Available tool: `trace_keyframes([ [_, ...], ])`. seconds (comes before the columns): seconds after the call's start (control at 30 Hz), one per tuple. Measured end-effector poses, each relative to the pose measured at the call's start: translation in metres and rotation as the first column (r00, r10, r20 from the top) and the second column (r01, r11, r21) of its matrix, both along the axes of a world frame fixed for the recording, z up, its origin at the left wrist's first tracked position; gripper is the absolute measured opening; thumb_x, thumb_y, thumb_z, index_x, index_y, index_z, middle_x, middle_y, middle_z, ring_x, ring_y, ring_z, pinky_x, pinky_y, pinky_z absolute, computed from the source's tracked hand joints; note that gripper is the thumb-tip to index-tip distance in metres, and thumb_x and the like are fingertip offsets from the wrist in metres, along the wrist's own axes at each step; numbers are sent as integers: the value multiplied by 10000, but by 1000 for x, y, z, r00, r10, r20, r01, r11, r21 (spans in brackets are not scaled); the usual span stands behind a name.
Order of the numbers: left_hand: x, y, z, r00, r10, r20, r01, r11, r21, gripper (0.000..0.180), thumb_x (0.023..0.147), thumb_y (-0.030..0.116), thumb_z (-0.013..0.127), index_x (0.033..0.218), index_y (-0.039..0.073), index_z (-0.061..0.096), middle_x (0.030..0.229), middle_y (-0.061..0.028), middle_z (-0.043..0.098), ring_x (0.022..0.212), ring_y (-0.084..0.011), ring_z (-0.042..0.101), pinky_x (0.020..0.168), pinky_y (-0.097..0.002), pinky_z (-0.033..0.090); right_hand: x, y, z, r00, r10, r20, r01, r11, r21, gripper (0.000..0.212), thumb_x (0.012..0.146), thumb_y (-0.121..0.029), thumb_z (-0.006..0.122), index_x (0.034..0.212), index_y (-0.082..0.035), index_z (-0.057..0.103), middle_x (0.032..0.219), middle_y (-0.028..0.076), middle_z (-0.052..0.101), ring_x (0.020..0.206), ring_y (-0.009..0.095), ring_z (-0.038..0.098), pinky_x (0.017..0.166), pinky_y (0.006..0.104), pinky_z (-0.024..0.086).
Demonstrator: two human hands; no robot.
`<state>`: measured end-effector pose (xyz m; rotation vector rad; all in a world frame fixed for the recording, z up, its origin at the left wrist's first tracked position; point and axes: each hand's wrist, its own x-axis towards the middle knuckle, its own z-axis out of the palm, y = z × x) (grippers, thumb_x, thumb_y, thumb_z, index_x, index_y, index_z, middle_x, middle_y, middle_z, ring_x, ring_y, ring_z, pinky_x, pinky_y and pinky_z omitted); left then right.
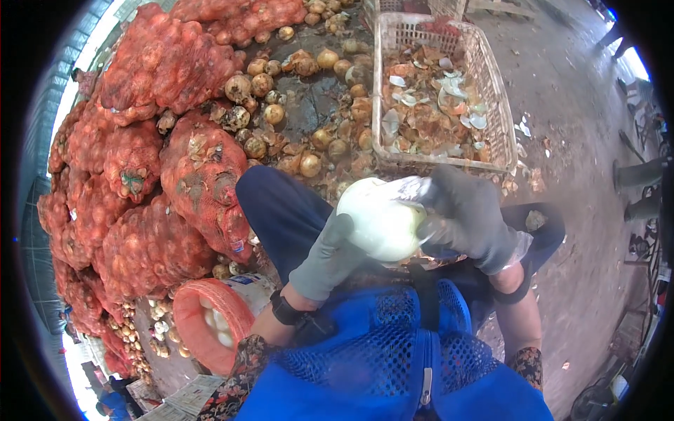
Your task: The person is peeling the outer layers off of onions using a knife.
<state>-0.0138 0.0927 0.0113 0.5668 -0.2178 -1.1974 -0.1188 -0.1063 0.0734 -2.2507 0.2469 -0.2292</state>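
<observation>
A large peeled onion (pixel 382 221), white and pale green, is held above my lap. My left hand (pixel 328 256), in a grey glove, grips it from the left, thumb along its side. At the onion's right side is my right hand (pixel 467 221), also gloved in grey and blurred by motion. Its fingers are closed in against the onion, and what they pinch is hidden. A thin whitish strip (pixel 413 186) shows at the onion's top by the right fingers; whether it is peel or a blade I cannot make out.
A plastic crate (pixel 502 126) with onion skins stands ahead. Full red mesh sacks (pixel 168 63) are piled at the left. Loose unpeeled onions (pixel 274 114) lie on the floor between. By my left knee, a bucket lined with red mesh (pixel 184 319) holds white onions.
</observation>
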Motion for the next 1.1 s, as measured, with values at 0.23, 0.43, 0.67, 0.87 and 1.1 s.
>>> trace_keyframes([
  [0.23,-12,-7,23,993,-12,-114,21,997,76,774,866,537,584,1421,86,289,1375,-166,431,1269,-312,442,1040,-481,392,-1,4,-2,995,102,12,-101,991,-84,517,692,-543,724,770,-51,586,670,123,537,630,332,586,545,395,429],
  [0.43,-15,-10,7,974,63,-217,-36,992,124,790,827,605,589,1380,97,343,1341,-163,462,1227,-326,475,1028,-504,399,-11,8,6,983,155,95,-148,986,-77,502,700,-564,707,758,-74,611,639,83,533,592,289,578,529,362,410],
  [0.67,3,-12,-9,933,182,-310,-160,982,96,872,785,696,555,1401,110,363,1398,-191,426,1254,-371,462,1036,-584,373,3,-39,24,928,-293,230,250,947,200,482,796,-508,673,828,-40,560,689,75,587,637,240,585,597,348,438],
  [0.87,0,4,-25,957,114,-266,-126,992,-28,727,798,625,564,1362,188,422,1419,-122,404,1323,-329,371,1065,-631,282,27,-96,-6,754,-655,52,544,579,-608,362,825,-415,662,1006,-122,550,836,129,666,789,324,650,671,414,475],
  [1.1,3,1,-25,988,111,-106,-99,989,113,774,804,636,555,1387,173,345,1408,-84,393,1261,-320,436,1045,-545,338,8,-16,-22,930,-351,-108,340,934,-107,516,755,-444,740,993,-37,530,743,117,627,692,246,638,639,345,496],
])
